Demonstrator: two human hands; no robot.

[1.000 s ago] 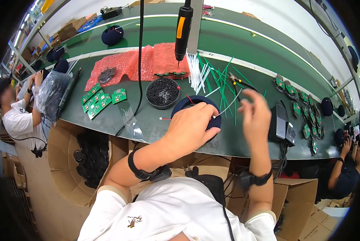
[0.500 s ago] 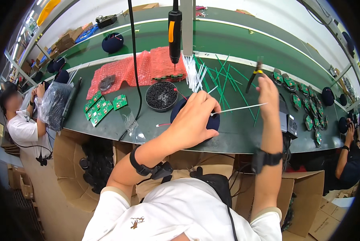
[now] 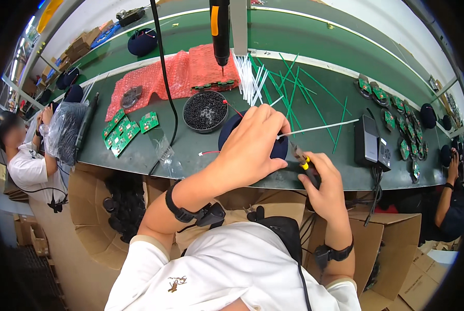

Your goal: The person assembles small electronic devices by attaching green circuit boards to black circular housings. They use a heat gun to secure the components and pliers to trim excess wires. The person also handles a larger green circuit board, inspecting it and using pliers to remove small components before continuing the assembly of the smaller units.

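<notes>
My left hand (image 3: 252,147) is wrapped over a dark blue, rounded fabric-covered piece (image 3: 280,150) near the bench's front edge, hiding most of it. Thin red wires with small connectors stick out from the piece. A white cable tie (image 3: 322,127) is looped at its right side, and the long tail stretches out to the right. In my right hand (image 3: 325,184) are side cutters (image 3: 301,157) with black and yellow handles. Their jaws point up and left, close to the head of the cable tie; whether they touch it I cannot tell.
A round dish of black screws (image 3: 206,112) sits left of my hands, beside green circuit boards (image 3: 124,139) and red bubble wrap (image 3: 162,78). An electric screwdriver (image 3: 221,36) hangs overhead. White and green cable ties (image 3: 295,85) lie behind; a black box (image 3: 369,142) and more boards are right.
My right hand has come down and left with the side cutters, from the far side of the bench to beside the cable tie. My left hand still holds the blue piece.
</notes>
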